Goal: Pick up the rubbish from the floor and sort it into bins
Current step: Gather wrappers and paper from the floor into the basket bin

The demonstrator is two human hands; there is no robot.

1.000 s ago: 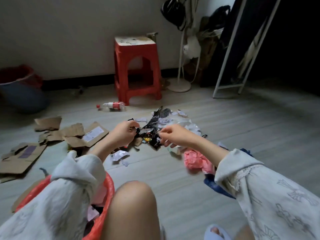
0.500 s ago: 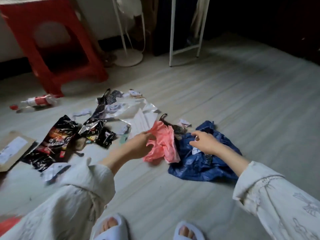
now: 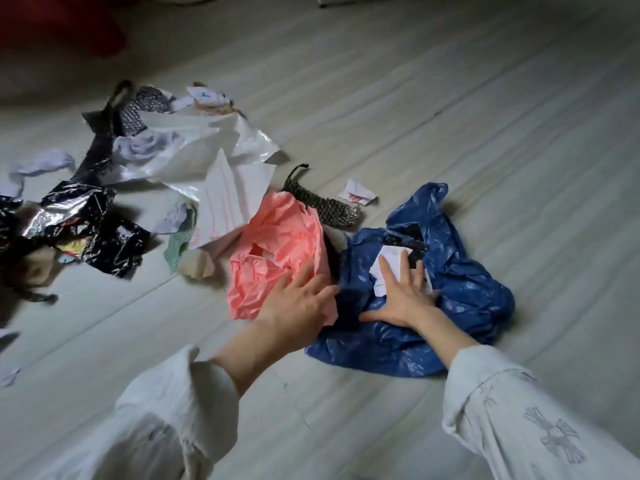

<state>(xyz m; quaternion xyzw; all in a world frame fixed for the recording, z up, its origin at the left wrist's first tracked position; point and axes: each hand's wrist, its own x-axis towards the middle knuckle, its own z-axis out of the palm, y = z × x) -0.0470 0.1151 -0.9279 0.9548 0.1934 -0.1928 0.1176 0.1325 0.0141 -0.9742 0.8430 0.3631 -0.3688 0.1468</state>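
A crumpled pink plastic bag (image 3: pixel 277 244) lies on the floor in the middle of the view. My left hand (image 3: pixel 298 303) rests flat on its near right edge with fingers spread. Right beside it lies a crumpled blue plastic bag (image 3: pixel 460 299) with a white paper scrap (image 3: pixel 391 265) on top. My right hand (image 3: pixel 405 296) presses flat on that bag and scrap, fingers apart. Neither hand grips anything.
More rubbish lies to the left: a white plastic bag (image 3: pixel 194 150), lined paper (image 3: pixel 228 199), black foil wrappers (image 3: pixel 97 233), a patterned strap (image 3: pixel 325 206), small paper scraps (image 3: pixel 356 195). A red stool leg (image 3: pixel 104 36) shows top left. No bin is in view.
The view has tilted down and closer to the floor. My left hand let go of the pink bag's edge and now lies flat on it; my right hand spread over the blue bag.
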